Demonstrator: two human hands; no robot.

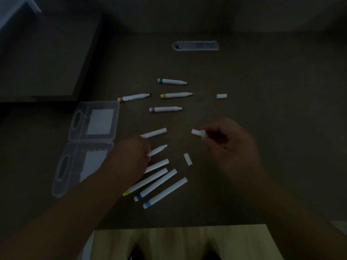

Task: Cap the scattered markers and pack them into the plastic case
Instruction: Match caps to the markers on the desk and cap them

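My left hand [134, 154] grips an uncapped green-tipped marker [158, 149] by its rear end. My right hand [229, 141] pinches a white cap [203, 133], and a second white cap [195, 131] lies touching it. Several uncapped white markers lie farther back: teal-banded [171, 81], yellow-banded [176, 95], brown-banded [134, 97], purple-banded [165, 109]. Several capped markers [161, 186] lie in a row near me. Loose caps rest at the centre [188, 159] and far right [221, 96]. The clear plastic case [88, 147] lies open at the left.
The dark table [262, 175] ends at a front edge near me, with a pale floor or lap below. A grey socket plate [195, 45] is set into the table at the back. A dark raised block [47, 59] stands at the back left.
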